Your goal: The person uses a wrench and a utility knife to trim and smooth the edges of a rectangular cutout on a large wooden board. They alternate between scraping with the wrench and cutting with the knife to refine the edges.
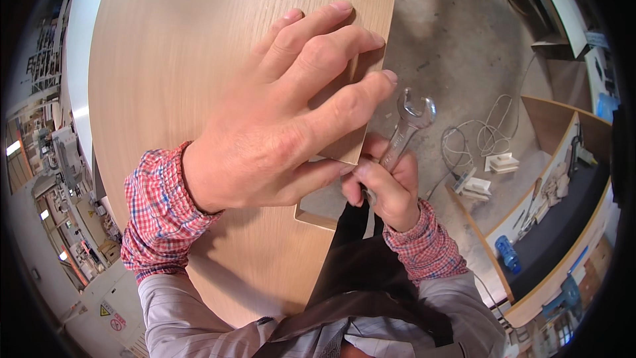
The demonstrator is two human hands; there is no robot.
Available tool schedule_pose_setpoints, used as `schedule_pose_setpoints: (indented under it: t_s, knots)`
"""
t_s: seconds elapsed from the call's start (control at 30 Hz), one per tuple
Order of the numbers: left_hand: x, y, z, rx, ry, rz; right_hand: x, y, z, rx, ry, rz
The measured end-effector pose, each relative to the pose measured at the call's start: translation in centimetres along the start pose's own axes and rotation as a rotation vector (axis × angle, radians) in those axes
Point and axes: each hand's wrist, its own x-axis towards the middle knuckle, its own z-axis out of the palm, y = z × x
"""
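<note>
A broad light wood-grain panel lies in front of me, with a square notch cut in its right side near my body. My left hand rests on it, fingers spread, the fingertips at the right edge and the thumb by the corner above the notch. In my right hand is a shiny metal wrench, its open jaw pointing away from me. The fingers of that hand are closed round the handle, just beside and partly below the panel's corner. What lies under my left palm is hidden.
On the right stands a wooden tool trolley with a dark lined tray, a blue bottle and several tools. A pale cable loops over the concrete floor beside small white blocks. Machines and shelving fill the far left.
</note>
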Motion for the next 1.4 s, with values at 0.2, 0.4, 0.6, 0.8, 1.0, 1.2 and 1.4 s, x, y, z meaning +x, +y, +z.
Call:
schedule_pose_setpoints:
  t_s: [0.2,0.4,0.6,0.8,1.0,1.2,1.4]
  knots:
    - [-0.3,-0.2,-0.5,-0.048,-0.028,-0.011,-1.6,-2.1,1.8,0.018,0.046,0.095]
    - [-0.6,-1.1,-0.3,-0.113,0.004,0.04,-2.3,-1.0,1.9,0.094,0.065,0.021]
    - [-2.3,-3.0,-1.5,-0.323,0.105,-0.061,-1.7,-0.4,1.6,0.432,0.012,0.075]
    - [-5.3,-3.4,-1.3,-0.187,0.188,-0.164,-2.3,-0.6,2.5,0.393,0.073,0.052]
    - [-4.9,-3.1,-1.6,-0.153,0.204,-0.147,-2.6,-1.1,3.2,0.299,0.153,0.028]
    - [-5.0,-3.2,-1.2,-0.146,0.227,-0.135,-2.8,-0.2,2.2,0.237,0.156,-0.064]
    - [-5.0,-3.4,-0.9,-0.141,0.252,-0.117,-1.9,-0.4,2.8,0.263,0.192,-0.01]
